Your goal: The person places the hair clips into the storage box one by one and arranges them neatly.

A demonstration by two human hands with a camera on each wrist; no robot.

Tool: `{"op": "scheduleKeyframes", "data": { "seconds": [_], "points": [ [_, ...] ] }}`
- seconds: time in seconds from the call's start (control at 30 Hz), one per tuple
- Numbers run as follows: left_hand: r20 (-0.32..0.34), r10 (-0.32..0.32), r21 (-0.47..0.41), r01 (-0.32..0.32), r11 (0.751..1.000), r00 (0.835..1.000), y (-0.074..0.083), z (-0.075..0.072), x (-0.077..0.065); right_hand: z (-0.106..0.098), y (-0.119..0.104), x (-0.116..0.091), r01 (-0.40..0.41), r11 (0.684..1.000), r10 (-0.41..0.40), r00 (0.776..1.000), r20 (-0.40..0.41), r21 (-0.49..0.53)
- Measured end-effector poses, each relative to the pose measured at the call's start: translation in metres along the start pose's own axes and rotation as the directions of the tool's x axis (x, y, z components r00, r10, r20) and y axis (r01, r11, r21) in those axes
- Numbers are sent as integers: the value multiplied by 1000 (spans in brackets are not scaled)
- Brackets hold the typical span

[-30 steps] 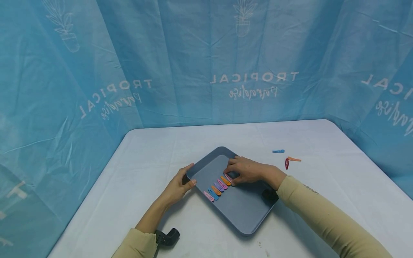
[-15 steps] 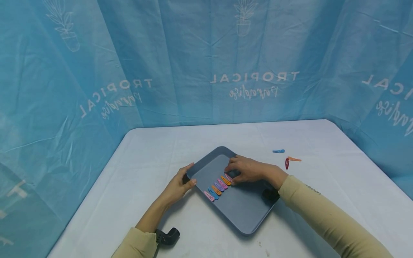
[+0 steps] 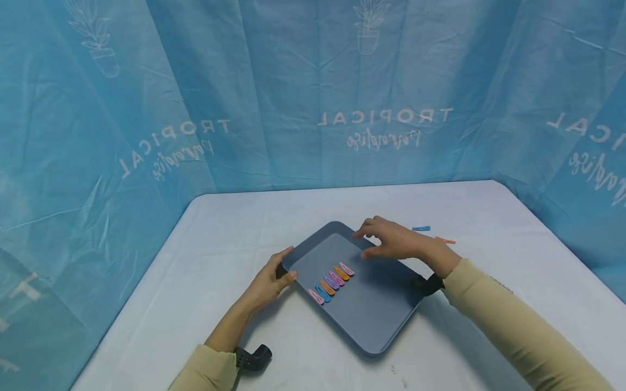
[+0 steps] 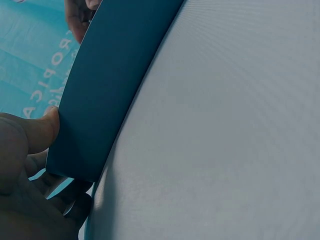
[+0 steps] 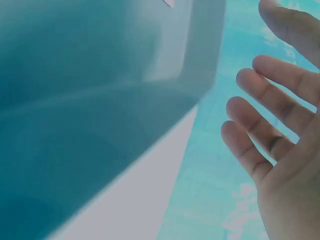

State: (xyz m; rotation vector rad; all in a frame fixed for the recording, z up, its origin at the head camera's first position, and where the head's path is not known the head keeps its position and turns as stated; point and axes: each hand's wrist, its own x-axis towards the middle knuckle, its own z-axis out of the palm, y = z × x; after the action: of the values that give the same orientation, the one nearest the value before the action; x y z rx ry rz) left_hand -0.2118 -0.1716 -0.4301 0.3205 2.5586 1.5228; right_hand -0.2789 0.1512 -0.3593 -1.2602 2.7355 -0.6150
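A grey rectangular tray (image 3: 376, 320) lies turned at an angle on the table. Inside it, several snap hair clips form a slanting row, from a pink hair clip (image 3: 316, 296) at the near left to another pink clip (image 3: 347, 269) at the far end. My left hand (image 3: 266, 279) grips the tray's left corner, thumb on the rim and fingers around the outside; the left wrist view shows this hand (image 4: 25, 160) at the tray wall (image 4: 105, 85). Above the tray's far right side hovers my right hand (image 3: 391, 239), fingers apart and holding nothing, as the right wrist view confirms.
On the white table (image 3: 254, 217), beyond my right wrist, lie a blue hair clip (image 3: 421, 228) and an orange hair clip (image 3: 445, 240). A blue printed curtain (image 3: 293, 98) surrounds the table's back and sides.
My right hand has let go of the far pink clip in the row and risen away to the right. Its arm now hides the dark red clip. The left hand and tray stay put.
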Motion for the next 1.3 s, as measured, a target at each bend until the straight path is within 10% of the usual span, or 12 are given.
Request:
{"op": "scheduleKeyframes", "data": {
  "seconds": [0.7,1.3],
  "points": [
    [0,0,2,0,1000,1000,1,0,-1,-19,57,-49,-244,967,252,956,-152,69],
    [-6,0,6,0,1000,1000,4,-1,-2,-3,91,-86,-405,904,420,900,-116,136]
  ]
}}
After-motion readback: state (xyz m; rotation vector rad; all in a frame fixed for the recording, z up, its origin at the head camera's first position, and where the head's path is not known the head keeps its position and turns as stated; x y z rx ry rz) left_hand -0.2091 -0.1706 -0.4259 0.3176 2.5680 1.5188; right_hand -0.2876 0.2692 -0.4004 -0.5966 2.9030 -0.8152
